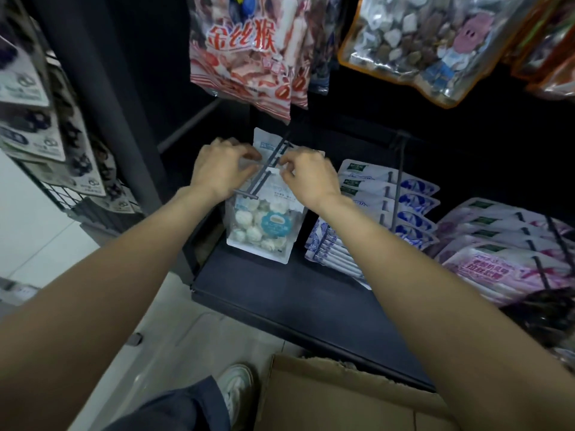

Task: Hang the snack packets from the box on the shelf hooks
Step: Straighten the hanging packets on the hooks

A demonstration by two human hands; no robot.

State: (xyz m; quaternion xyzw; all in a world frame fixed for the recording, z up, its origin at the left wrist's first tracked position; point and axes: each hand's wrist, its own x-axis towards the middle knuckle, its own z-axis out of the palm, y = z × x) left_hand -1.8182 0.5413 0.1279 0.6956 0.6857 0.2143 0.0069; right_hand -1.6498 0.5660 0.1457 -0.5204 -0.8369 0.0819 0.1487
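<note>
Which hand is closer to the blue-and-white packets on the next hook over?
Right. The right hand sits just beside the blue-and-white packets; the left hand is farther off.

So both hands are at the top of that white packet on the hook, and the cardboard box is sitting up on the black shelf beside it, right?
Not quite. Both hands, left hand and right hand, are at the top of the white packet on the hook, but the cardboard box sits on the floor below the black shelf, as the head view shows.

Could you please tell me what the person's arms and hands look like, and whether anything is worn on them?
Both arms are bare all the way along, with no sleeves in view. The left hand and right hand wear no gloves, and no rings, watch or bracelets show.
</note>
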